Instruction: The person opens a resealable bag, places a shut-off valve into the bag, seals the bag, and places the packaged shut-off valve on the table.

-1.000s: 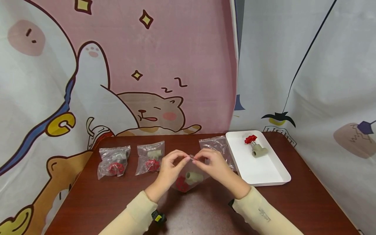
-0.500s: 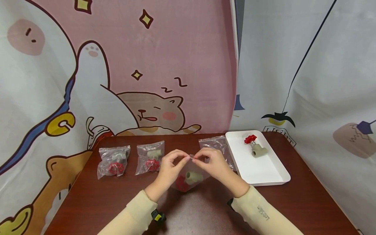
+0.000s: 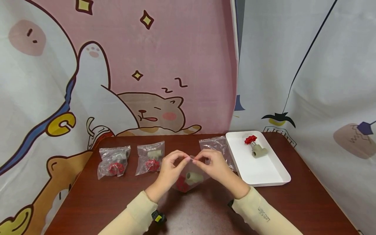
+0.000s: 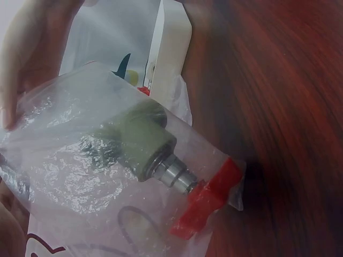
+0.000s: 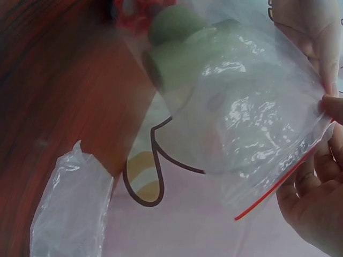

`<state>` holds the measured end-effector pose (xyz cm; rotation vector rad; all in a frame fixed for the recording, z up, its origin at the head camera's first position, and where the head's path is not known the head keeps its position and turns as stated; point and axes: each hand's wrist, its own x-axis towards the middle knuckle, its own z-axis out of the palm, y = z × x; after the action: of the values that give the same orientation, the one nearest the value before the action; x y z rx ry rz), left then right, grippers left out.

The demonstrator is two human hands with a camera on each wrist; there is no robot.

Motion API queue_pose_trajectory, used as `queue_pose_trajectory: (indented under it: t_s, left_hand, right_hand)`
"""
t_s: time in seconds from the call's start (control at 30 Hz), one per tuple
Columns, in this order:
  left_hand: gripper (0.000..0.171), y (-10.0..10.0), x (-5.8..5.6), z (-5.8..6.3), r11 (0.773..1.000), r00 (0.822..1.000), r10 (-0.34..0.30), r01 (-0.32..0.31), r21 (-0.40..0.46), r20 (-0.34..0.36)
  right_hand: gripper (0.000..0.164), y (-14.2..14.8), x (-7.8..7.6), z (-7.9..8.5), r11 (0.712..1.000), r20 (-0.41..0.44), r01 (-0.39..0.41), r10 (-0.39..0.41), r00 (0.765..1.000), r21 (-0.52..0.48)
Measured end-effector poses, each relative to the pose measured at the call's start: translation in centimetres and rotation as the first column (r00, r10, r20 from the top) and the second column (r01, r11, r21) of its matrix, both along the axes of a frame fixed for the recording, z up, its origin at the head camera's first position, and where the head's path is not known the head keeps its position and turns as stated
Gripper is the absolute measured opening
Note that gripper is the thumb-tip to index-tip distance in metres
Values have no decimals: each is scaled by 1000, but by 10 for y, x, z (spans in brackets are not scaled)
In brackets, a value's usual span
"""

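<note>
Both hands pinch the top edge of a clear zip bag (image 3: 182,174) between thumb and fingers, and it hangs over the table. Inside it is a valve (image 4: 142,142) with a greenish body, a metal stem and a red handwheel (image 4: 209,198). My left hand (image 3: 173,164) grips from the left, my right hand (image 3: 215,164) from the right, their fingertips nearly meeting at the bag's middle. A red zip strip (image 5: 273,187) runs along the bag's top edge in the right wrist view.
Two bagged valves, a left one (image 3: 116,163) and a nearer one (image 3: 151,158), lie on the table (image 3: 205,212). A flat plastic bag (image 3: 218,145) lies beside a white tray (image 3: 264,171), which holds a loose valve (image 3: 257,149). A printed curtain (image 3: 188,49) stands behind.
</note>
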<state>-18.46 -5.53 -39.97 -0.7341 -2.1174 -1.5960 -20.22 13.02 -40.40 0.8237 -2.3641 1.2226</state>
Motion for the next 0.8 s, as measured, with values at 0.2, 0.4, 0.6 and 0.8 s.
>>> queue_pose_trajectory:
  t_s: [0.2,0.4,0.6,0.8]
  left_hand:
    - [3,0,-3,-6,1000,1000,24,-24,10,-19]
    - [4,-2,-18,-30,999,1000,22,-22,27,-3]
    - [8,-3,-20,-35,999,1000,8,-9,41,2]
    - [7,-2,-18,-32,999,1000,14,-14,33,5]
  right_hand:
    - [8,6,0,-6,1000,6,-6,6,1000,-13]
    - [8,14,0,-13,1000,-11,-7,6,1000,-16]
    - [10,16,1,-14,1000,-50,-15,15,999,-12]
    - [8,16,2,-13,999,10,-35,35,999,-21]
